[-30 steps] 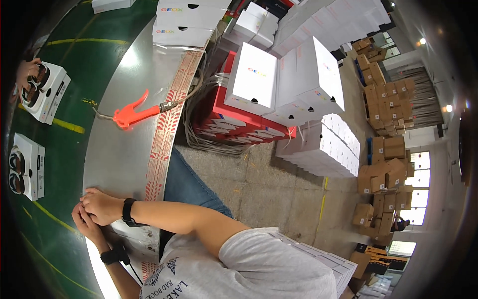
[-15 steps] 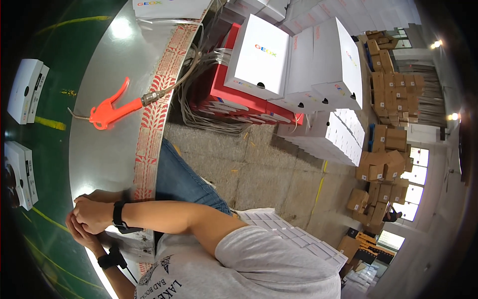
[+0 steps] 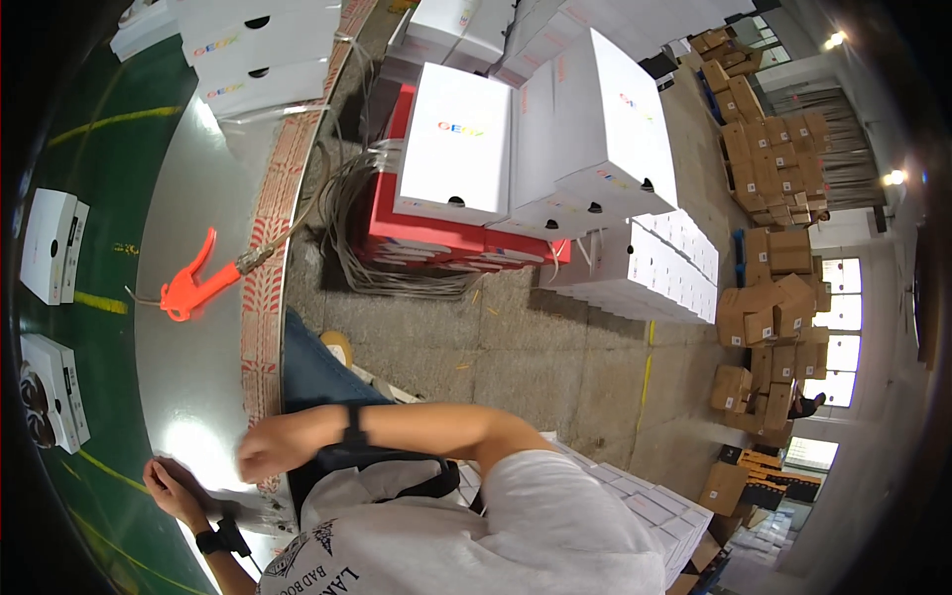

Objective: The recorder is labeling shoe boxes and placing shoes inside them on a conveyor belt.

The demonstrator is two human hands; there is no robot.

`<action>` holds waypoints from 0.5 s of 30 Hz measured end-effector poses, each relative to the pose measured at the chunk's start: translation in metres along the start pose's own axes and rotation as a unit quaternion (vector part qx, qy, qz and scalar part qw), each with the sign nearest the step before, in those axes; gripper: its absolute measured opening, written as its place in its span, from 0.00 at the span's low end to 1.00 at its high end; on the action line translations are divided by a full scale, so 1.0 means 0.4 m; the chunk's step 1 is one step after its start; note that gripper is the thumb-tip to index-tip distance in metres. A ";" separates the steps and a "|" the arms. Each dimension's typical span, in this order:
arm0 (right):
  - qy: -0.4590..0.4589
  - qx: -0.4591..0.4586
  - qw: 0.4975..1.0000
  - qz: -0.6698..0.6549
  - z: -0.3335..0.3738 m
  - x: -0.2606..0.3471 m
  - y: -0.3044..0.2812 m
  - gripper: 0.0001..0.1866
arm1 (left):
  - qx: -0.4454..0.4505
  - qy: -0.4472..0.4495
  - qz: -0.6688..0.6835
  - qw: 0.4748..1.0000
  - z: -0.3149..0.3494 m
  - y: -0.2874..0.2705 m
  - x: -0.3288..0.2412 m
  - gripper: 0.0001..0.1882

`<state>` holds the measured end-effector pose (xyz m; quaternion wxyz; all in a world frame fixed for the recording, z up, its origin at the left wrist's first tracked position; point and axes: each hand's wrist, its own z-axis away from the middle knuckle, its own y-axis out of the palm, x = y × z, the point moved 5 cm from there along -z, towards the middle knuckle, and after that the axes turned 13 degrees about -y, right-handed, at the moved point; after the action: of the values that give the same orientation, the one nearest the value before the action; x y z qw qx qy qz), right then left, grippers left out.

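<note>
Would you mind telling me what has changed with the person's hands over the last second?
The two hands, pressed together at the metal table's edge earlier, have come apart: the right hand has lifted and moved right, toward the table's taped edge, while the left hand stays low on the table. The orange air gun and the white boxes lie as before.

table (image 3: 183, 327): smooth glossy metal | air gun (image 3: 190, 282): glossy orange plastic | boxes (image 3: 516, 149): matt white cardboard
</note>
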<state>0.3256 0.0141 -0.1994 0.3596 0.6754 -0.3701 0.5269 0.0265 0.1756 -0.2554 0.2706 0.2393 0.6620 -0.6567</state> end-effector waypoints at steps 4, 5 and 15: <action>0.174 -0.168 0.943 -0.229 0.414 0.008 -0.074 0.22 | 0.007 0.031 -0.020 0.999 -0.020 0.001 0.017 0.15; 0.208 -0.220 0.934 -0.187 0.528 -0.026 -0.098 0.21 | 0.009 0.040 -0.031 0.999 -0.026 -0.003 0.023 0.15; 0.652 -0.499 0.432 0.374 1.670 -0.034 -0.260 0.26 | 0.031 0.032 -0.126 0.991 -0.090 0.005 0.061 0.22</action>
<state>0.7122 -0.5205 -0.3470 0.5359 -0.3699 -0.4408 0.6178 0.0082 0.2106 -0.2738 0.1569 0.1827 0.6744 -0.6980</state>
